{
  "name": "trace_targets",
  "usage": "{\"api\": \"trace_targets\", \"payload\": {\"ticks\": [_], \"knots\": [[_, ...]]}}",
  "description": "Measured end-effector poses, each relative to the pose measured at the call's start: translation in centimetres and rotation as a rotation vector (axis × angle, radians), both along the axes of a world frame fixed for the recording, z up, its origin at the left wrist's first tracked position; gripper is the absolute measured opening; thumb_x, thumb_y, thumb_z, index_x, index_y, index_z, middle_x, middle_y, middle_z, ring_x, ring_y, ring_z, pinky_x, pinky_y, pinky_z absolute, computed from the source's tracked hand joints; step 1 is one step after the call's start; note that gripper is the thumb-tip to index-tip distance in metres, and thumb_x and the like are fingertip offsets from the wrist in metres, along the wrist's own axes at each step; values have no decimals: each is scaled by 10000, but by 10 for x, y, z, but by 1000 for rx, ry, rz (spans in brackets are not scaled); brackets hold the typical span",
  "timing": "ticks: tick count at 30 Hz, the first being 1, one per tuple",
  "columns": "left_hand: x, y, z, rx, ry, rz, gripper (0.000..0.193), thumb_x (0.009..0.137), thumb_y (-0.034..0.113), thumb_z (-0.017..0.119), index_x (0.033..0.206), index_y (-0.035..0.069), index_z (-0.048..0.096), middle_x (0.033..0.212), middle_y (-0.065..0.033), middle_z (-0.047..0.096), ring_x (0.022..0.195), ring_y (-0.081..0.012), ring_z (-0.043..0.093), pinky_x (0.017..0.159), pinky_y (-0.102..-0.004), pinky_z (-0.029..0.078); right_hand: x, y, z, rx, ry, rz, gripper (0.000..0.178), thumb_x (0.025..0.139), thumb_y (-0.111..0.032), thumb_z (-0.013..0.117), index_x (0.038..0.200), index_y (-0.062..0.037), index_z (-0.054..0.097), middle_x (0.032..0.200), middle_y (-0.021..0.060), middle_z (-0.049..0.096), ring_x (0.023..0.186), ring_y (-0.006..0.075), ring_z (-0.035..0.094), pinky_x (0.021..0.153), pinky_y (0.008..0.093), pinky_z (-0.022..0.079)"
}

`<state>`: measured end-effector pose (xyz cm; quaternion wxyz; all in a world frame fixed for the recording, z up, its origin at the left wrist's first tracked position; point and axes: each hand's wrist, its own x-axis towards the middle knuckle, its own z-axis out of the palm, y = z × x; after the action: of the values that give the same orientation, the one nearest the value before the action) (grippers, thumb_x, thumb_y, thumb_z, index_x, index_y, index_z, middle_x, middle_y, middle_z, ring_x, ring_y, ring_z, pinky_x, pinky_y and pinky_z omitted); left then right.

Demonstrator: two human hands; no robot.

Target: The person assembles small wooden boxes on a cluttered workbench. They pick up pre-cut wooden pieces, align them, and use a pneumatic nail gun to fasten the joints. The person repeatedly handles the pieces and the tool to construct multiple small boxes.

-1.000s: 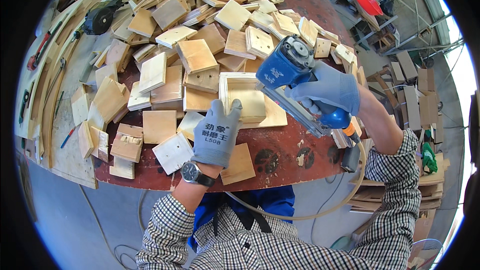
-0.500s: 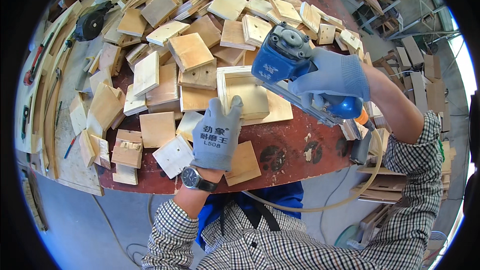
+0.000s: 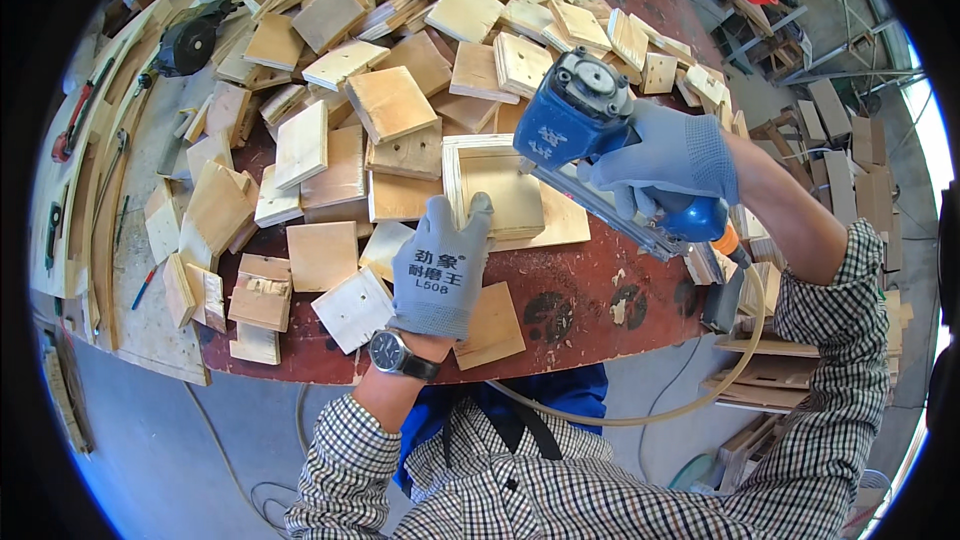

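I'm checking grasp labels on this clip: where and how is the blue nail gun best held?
Probably by the handle of the blue nail gun, coming from the person's right with a wrapping grip, as the right hand does. The bulky head sits at the left end, the metal magazine runs along the near side, and the hose leaves the other end.

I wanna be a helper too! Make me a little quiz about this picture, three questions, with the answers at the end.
1. Which hand holds the blue nail gun?

2. Which of these is the left hand nearest to?
A) the red tub
B) the wooden box
C) the hose

3. True or false: the watch is on the left wrist.

Key:
1. The right hand
2. B
3. True
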<state>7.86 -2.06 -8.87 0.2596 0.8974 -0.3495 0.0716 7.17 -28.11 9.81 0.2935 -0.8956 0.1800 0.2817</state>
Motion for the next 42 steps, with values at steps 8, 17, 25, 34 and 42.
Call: {"api": "trace_targets", "payload": {"ticks": [8,17,25,34,42], "knots": [[-3,-3,-1,-74,40,58,811,849,247,838,1563,112,478,1157,-161,617,910,-336,703,724,-421,602,-13,15,10,-20,-63,50,528,858,-339,791,1241,14,701,902,68,758,674,102,684,664,258,556],[-3,-1,-16,-214,48,95,832,845,265,856,1541,54,451,1241,-169,695,1000,-357,737,766,-415,618,-12,53,16,74,92,164,525,867,-379,759,1232,-2,730,902,96,769,746,108,704,736,269,567],[-3,-3,-19,-264,19,94,790,837,239,854,1501,48,472,1212,-163,687,1007,-355,728,779,-419,612,-11,55,13,75,105,177,507,880,-403,763,1195,-7,736,888,79,764,720,112,699,653,269,560],[-4,0,-16,-262,33,90,772,815,202,860,1470,32,488,1185,-167,681,1012,-358,719,791,-419,606,-16,61,8,154,110,104,523,884,-399,795,1231,-16,713,907,83,770,736,129,712,681,297,584],[-5,0,-14,-235,58,92,783,817,229,869,1474,49,483,1214,-168,679,1032,-356,720,778,-428,606,-14,59,13,229,136,62,440,896,-346,785,1186,-20,726,837,62,744,677,104,688,626,250,553]]}}
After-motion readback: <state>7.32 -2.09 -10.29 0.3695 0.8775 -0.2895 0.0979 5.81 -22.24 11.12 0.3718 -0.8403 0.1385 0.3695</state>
